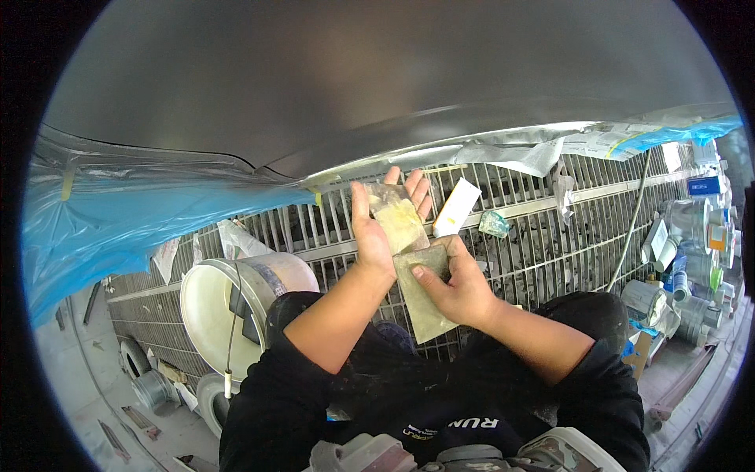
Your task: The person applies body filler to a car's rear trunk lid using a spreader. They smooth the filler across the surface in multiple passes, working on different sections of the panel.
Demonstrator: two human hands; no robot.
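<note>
My left hand (376, 236) is palm up beneath a thin flat plate (397, 216) smeared with yellowish paste, its thumb along one side and its fingers stretched out on the other. My right hand (464, 287) pinches a tan rectangular spreader (421, 303), thumb on top and the other fingers underneath. The spreader's upper edge meets or overlaps the lower end of the plate; whether the two touch cannot be made out. Just beyond my right hand, a white box (458, 206) lies on the floor grating, beside a crumpled green-and-clear piece (494, 224).
A dark smooth panel (354, 71) hangs low overhead, its lower edge masked with paper and blue plastic film (118, 236). At left a large white bucket (189, 315) lies tipped on its side. Cans and tins (692, 224) crowd the right. Slatted metal grating (550, 236) forms the floor.
</note>
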